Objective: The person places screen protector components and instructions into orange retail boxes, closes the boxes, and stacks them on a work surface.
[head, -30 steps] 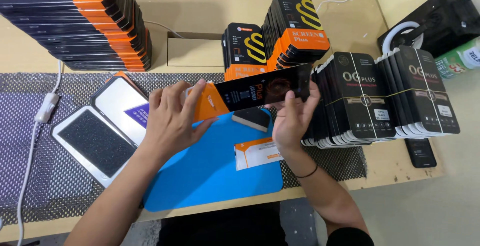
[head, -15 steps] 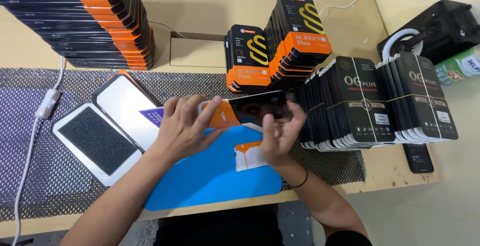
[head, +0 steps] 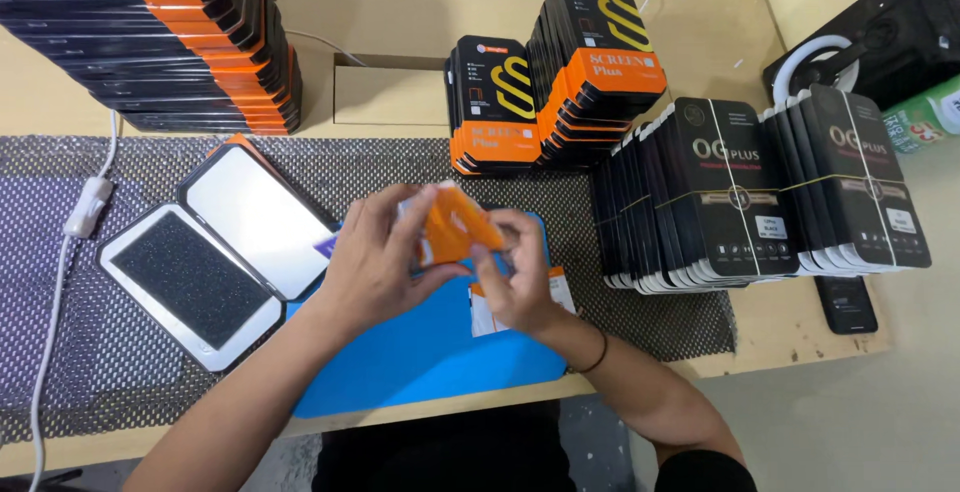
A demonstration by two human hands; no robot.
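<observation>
An orange packet sits above a blue mat, grey mesh liner, and black-and-orange boxes on the tan worktop.

Both forearms are bare from elbow to wrist. The left hand carries no ring, watch or glove. The right hand is likewise ungloved; a thin dark band, possibly a hair tie, circles its wrist. Dark clothing shows at the upper right arm and torso.
</observation>
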